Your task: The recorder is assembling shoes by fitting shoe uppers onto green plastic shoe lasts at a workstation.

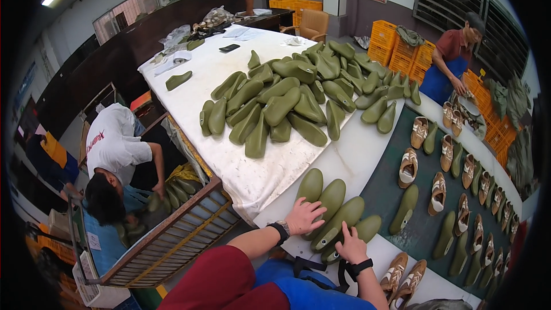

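Several green shoe lasts lie side by side on the pale table edge right in front of me. My left hand rests on the left ones, its fingers spread over their surfaces. On the near end of the right ones is my right hand, index finger stretched out and the other fingers bent. Neither hand visibly lifts a last. Just right of my right forearm stands a pair of brown-and-white sneakers.
A large heap of green lasts covers the white-clothed table. To the right, a dark green belt carries rows of sneakers and lasts. One co-worker stands far right; another bends into a barred cart.
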Motion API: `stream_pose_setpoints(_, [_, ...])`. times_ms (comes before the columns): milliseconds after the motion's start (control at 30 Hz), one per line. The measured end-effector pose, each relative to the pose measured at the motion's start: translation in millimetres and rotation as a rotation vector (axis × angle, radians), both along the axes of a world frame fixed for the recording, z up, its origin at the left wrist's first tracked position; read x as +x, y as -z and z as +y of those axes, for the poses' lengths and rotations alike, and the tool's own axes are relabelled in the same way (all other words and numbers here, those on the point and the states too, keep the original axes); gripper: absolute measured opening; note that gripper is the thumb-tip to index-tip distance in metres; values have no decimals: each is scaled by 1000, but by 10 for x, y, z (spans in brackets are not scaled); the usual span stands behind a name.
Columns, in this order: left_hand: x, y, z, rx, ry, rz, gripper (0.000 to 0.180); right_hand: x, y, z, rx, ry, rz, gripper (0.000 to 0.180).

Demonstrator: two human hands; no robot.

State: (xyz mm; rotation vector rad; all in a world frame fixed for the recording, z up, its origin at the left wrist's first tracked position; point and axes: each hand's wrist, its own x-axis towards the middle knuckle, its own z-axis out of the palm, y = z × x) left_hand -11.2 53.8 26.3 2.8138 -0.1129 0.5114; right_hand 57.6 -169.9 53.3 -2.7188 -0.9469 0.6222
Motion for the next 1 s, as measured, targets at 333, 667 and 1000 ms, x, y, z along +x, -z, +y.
stream_pose_setpoints(333, [75, -66, -8, 92, -19, 52, 39, 59, -16, 28, 66, -2, 40, 70])
stream_pose_setpoints(667, [155, -139, -65, 103, 3, 99, 41, 50, 117, -20, 187, 36, -41, 66])
stream_pose_setpoints(1000, [150, -113, -69, 132, 10, 91, 43, 47, 211, -16, 186, 10, -37, 64])
